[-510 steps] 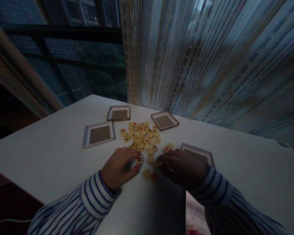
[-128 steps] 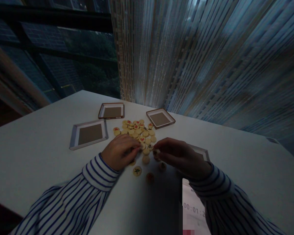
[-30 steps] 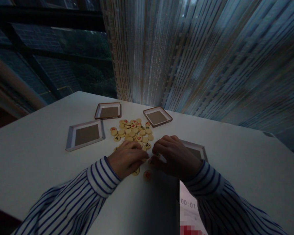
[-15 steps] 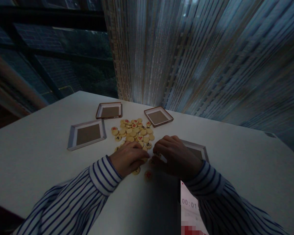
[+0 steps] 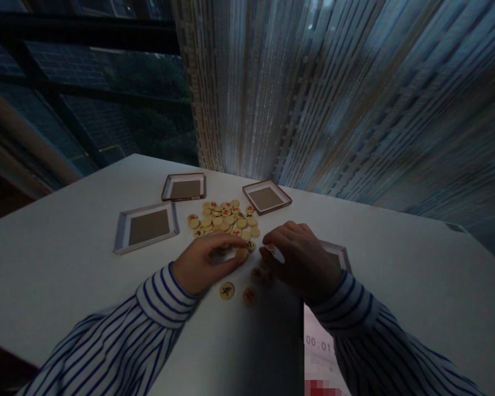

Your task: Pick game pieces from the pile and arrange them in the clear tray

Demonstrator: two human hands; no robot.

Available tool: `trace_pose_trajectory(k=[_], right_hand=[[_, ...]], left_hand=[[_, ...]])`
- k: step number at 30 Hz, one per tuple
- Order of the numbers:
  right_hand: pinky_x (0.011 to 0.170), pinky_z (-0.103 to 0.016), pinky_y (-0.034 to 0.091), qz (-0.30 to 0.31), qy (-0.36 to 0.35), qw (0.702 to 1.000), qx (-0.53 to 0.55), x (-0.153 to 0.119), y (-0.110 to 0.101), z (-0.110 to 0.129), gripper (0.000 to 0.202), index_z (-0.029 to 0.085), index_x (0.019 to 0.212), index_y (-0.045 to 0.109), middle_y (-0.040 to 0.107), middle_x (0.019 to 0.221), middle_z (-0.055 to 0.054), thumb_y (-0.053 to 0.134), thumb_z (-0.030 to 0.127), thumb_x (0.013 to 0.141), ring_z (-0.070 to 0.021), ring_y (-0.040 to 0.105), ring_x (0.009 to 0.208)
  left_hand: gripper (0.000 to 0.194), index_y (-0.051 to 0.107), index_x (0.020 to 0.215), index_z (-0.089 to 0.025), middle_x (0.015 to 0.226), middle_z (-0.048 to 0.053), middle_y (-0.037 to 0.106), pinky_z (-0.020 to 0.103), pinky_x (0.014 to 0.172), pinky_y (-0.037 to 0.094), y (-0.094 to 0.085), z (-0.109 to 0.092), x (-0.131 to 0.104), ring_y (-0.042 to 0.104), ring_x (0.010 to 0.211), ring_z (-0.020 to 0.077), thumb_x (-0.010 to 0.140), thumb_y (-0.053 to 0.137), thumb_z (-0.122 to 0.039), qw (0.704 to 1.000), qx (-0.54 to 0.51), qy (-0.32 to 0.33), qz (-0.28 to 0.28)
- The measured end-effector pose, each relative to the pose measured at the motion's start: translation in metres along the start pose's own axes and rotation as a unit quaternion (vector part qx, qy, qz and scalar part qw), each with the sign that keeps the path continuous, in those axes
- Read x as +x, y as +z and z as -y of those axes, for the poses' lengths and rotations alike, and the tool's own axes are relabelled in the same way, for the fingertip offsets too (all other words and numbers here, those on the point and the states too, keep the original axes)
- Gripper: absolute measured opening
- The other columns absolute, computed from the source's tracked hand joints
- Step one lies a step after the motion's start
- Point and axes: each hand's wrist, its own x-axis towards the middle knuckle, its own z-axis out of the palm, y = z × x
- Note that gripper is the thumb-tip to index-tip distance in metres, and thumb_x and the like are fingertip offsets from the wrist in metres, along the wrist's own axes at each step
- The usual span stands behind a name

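Round wooden pieces with red or black characters form a pile [image 5: 226, 219] on the white table. My left hand [image 5: 208, 261] is at the pile's near edge, thumb and fingers curved apart; a plain-looking piece [image 5: 241, 254] lies at its fingertips, held between them as far as I can see. To the right, my right hand [image 5: 292, 256] has its thumb and fingers closed on a piece with a red mark [image 5: 271, 248]. Nearer to me lie a black-marked piece [image 5: 226, 291], a red-marked piece [image 5: 249, 296] and another black-marked piece [image 5: 256, 274].
Two shallow box lids, one left [image 5: 183, 176] and one right [image 5: 286, 204], stand behind the pile. A grey-white tray [image 5: 122, 234] is at the left, another [image 5: 345, 256] partly behind my right hand. A lit timer screen [image 5: 317, 330] shows beside my right sleeve.
My left hand has drawn slightly left and widened its thumb-to-finger gap, uncovering the near black-marked piece. My right hand has lifted slightly, and a red-marked piece now shows at its fingers.
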Motion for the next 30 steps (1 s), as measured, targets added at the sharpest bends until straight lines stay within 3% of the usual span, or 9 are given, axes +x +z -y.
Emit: trace_pose_trajectory(k=[5, 10, 18, 30], right_hand=[[0.065, -0.03, 0.027, -0.037, -0.001, 0.999, 0.01, 0.0, 0.0, 0.0, 0.016, 0.017, 0.08, 0.06, 0.062, 0.075, -0.005, 0.047, 0.026, 0.083, -0.0183, 0.048, 0.075], [0.066, -0.029, 0.029, -0.073, -0.031, 0.996, 0.038, 0.0, 0.0, 0.001, 0.017, 0.016, 0.081, 0.06, 0.062, 0.074, -0.005, 0.045, 0.024, 0.084, -0.0177, 0.048, 0.073], [0.065, -0.03, 0.03, -0.119, -0.069, 0.989, 0.061, -0.001, 0.001, 0.004, 0.015, 0.016, 0.09, 0.06, 0.063, 0.075, -0.004, 0.051, 0.026, 0.084, -0.0175, 0.048, 0.072], [0.071, -0.032, 0.034, -0.113, -0.086, 0.987, 0.073, -0.001, 0.0, 0.013, 0.024, 0.016, 0.102, 0.059, 0.065, 0.089, -0.007, 0.049, 0.031, 0.086, -0.0169, 0.052, 0.079]], left_hand=[[0.03, 0.066, 0.084, -0.016, 0.084, 0.007, 0.071, 0.03, 0.072, 0.052, -0.001, -0.005, 0.004, 0.065, 0.075, 0.0185, 0.06, 0.075, -0.031, 0.966, -0.209, -0.128, -0.078], [0.034, 0.066, 0.082, -0.016, 0.079, 0.005, 0.071, 0.029, 0.071, 0.053, -0.001, -0.004, 0.007, 0.066, 0.073, 0.0176, 0.056, 0.078, -0.035, 0.928, -0.307, -0.193, -0.085], [0.033, 0.067, 0.086, -0.016, 0.075, 0.002, 0.069, 0.022, 0.063, 0.051, 0.004, -0.007, 0.006, 0.062, 0.064, 0.0116, 0.06, 0.075, -0.035, 0.899, -0.365, -0.227, -0.082], [0.03, 0.065, 0.088, -0.016, 0.079, 0.003, 0.067, 0.024, 0.062, 0.051, 0.006, -0.009, 0.005, 0.061, 0.067, 0.0121, 0.065, 0.072, -0.034, 0.888, -0.396, -0.229, -0.037]])
